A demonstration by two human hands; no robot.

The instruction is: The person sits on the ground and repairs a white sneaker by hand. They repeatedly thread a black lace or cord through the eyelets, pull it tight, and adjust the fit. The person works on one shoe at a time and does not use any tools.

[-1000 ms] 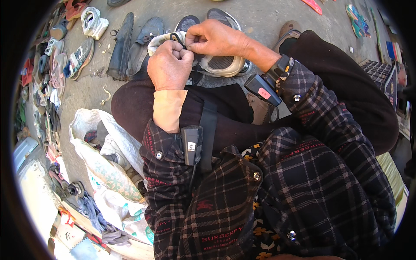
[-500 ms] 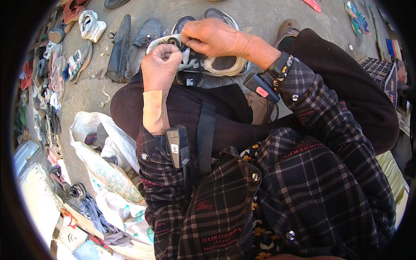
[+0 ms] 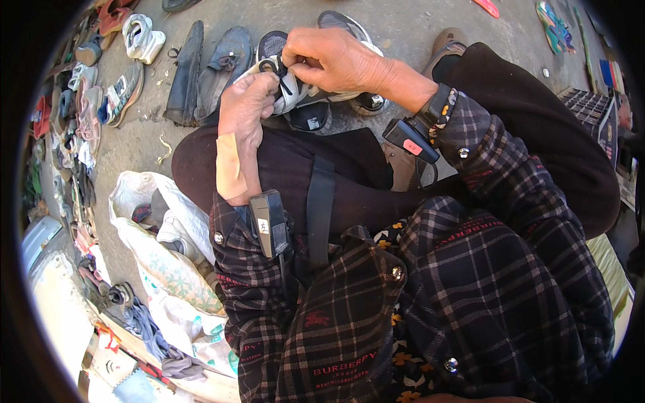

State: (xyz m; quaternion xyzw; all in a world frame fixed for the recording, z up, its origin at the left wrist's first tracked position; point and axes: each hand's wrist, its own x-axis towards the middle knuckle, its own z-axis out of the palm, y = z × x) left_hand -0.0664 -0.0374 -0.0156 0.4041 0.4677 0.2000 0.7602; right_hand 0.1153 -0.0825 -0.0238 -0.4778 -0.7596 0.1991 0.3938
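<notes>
A white-and-grey shoe with a black lace is raised above my crossed legs. My right hand pinches the lace from the right, its fingers curled over the shoe's top. Below and left of it, my left hand is closed, thumb and fingers pressed together against the shoe's left side; what they grip is hidden. Dark-and-grey sneakers lie just beyond my hands, partly covered by them.
A black shoe and a grey shoe lie left of my hands. Many shoes line the far left. A white sack of shoes sits beside my left knee, a dark crate beyond my right knee, a colourful sandal farther off.
My left hand has moved left and slightly down, its wrist turning. More of the white shoe and black lace shows between my hands. My right hand stays near the same place.
</notes>
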